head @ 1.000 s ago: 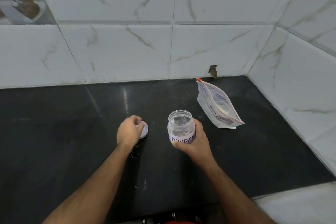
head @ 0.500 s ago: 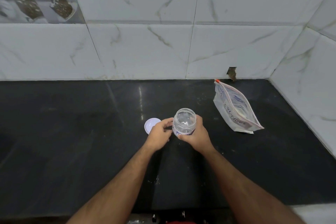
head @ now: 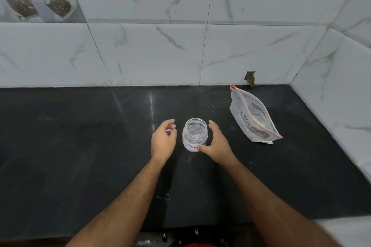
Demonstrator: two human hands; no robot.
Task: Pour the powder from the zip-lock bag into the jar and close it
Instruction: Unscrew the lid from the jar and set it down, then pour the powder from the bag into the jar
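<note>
The jar (head: 195,137) stood upright and uncapped on the dark table (head: 80,146), a little in front of the tiled wall (head: 160,50), its hand-lettered label facing the camera. It looked empty or nearly so, though the clear plastic and the glare made that hard to judge. The left hand (head: 163,142) hung just beside the jar on its left, fingers (head: 170,126) loosely curled and holding nothing; a small sliver of white showed behind them, probably the lid (head: 168,130) lying on the table, but the hand covered almost all of it. The right hand (head: 215,145) was on the other side, fingers spread in an open cup around the jar, with the thumb at or against the label near the base; contact there could not be told for certain.

The zip-lock bag (head: 254,118) lay well apart to the right, near the corner where the two walls met, with pale powder settled in its lower end and the red slider at the far end of the seal. Whether the seal was shut could not be read.

So the task seemed to be at its opening step: jar open and placed, pouring not yet begun. The next move would call for reaching right to the bag, opening its seal, and bringing its mouth over the jar's narrow opening while one hand steadied the light jar against tipping
</note>
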